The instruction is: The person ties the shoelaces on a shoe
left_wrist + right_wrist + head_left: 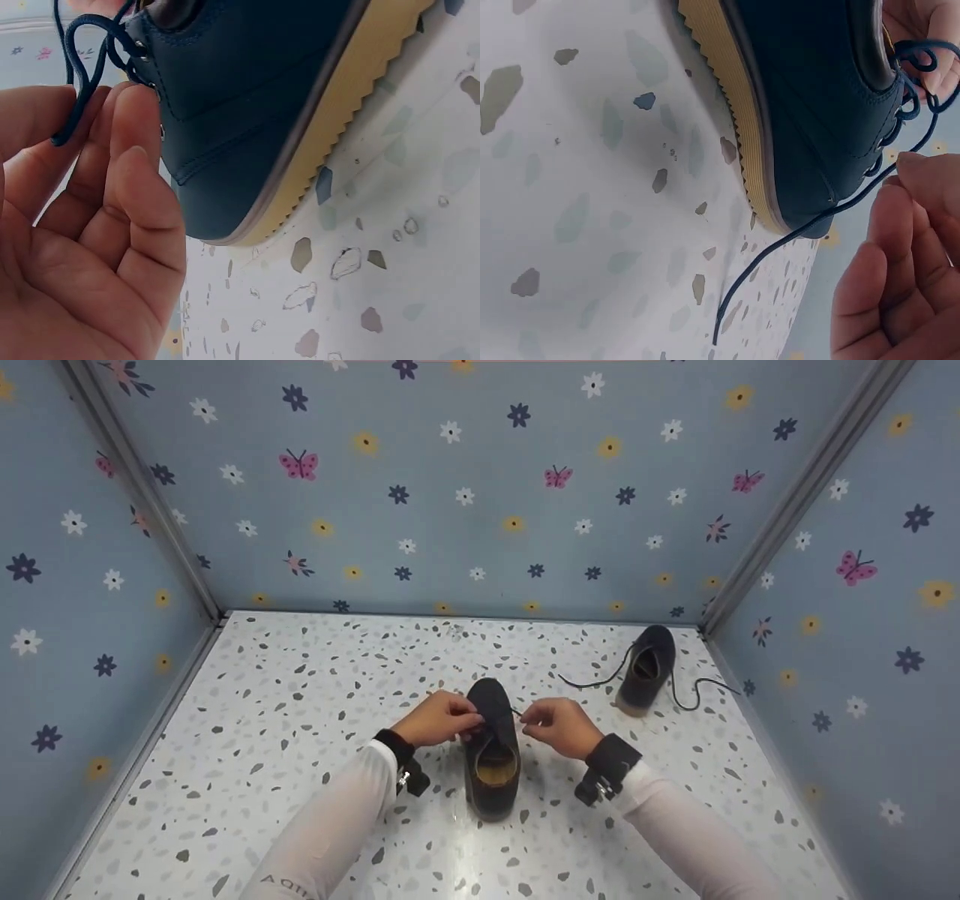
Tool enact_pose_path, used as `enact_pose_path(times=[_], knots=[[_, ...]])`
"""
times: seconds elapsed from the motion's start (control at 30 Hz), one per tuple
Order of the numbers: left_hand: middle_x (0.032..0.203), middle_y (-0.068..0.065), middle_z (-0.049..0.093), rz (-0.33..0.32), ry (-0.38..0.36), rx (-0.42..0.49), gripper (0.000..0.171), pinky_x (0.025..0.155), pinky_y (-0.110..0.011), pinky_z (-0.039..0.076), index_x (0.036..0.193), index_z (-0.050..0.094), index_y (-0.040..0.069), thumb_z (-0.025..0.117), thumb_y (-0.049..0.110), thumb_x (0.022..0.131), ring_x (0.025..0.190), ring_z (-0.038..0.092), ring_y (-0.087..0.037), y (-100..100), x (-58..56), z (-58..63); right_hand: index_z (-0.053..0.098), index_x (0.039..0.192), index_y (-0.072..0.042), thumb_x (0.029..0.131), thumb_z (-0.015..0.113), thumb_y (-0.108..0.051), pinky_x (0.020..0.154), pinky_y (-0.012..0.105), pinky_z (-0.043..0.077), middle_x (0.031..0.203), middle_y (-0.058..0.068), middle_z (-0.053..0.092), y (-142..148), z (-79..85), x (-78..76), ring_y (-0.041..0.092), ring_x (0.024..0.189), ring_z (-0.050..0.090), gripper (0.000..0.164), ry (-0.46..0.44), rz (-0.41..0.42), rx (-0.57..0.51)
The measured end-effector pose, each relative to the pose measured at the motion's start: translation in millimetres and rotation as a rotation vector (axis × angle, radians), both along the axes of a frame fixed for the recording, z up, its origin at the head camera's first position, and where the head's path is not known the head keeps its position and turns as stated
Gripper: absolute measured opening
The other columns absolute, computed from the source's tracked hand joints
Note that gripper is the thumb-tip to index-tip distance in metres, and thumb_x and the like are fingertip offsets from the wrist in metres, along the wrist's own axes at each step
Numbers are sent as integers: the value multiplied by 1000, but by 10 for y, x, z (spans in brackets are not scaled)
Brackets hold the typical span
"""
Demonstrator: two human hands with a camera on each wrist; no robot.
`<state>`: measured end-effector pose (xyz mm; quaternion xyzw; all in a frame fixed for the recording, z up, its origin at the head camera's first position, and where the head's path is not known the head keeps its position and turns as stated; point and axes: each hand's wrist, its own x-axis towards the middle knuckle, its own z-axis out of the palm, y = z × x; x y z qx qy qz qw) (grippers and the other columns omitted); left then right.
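A dark navy shoe (491,801) with a tan ridged sole (727,90) stands on the speckled surface, toe pointing away from me. My left hand (439,720) is at its left side, thumb and fingers pinching a loop of its dark blue shoelace (73,124). On the other side, my right hand (561,727) pinches a strand of the same lace between thumb and forefinger. The lace's free end (727,304) hangs past those fingers, beside the shoe. Lace passes through metal eyelets (140,49) at the shoe's opening.
A second dark shoe (654,660) stands at the back right, its two lace ends (592,684) spread loose to either side. Blue panels (480,465) with flowers and butterflies border the speckled white surface (300,675) at the back and both sides.
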<state>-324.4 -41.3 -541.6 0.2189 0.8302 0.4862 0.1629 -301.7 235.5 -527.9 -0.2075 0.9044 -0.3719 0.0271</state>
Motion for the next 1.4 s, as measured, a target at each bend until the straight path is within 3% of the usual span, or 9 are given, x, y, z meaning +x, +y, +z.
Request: enact_pose_path(times=[0.3,0.4,0.63,1.07,1.4], knots=[[82,1,73,-4,-11,4,18,64,-24,53,93,78,10,68,23,100,71,65,-8,-14,-9,-88,79,92,-10,95,76,-16,59,22,52,82,4,75,-137,99,-190,4,61,60,8,-93,-47,-15],[81,2,73,-7,-14,-5,19,64,-24,53,92,77,9,67,23,100,71,64,-8,-17,-5,-121,78,91,-10,97,75,-20,55,23,51,78,-1,70,-183,160,-276,6,61,59,11,-146,-34,16],[78,3,70,-1,-32,1,19,59,-24,49,92,76,8,68,23,99,68,62,-10,-12,15,-143,75,84,-9,97,75,-24,60,22,48,71,-7,63,-282,233,-408,5,59,58,20,-209,25,137],[80,4,67,19,-75,-15,16,60,-24,50,94,73,9,67,23,98,69,62,-10,25,14,-173,77,81,-11,90,83,-30,62,21,43,70,-10,64,-526,289,-450,8,66,55,22,-253,84,302],[82,4,64,11,-72,-18,17,61,-24,49,93,73,8,66,23,100,71,61,-10,25,26,-169,75,67,-12,85,83,-22,51,19,37,56,-12,58,-629,319,-467,5,50,47,23,-263,90,372]])
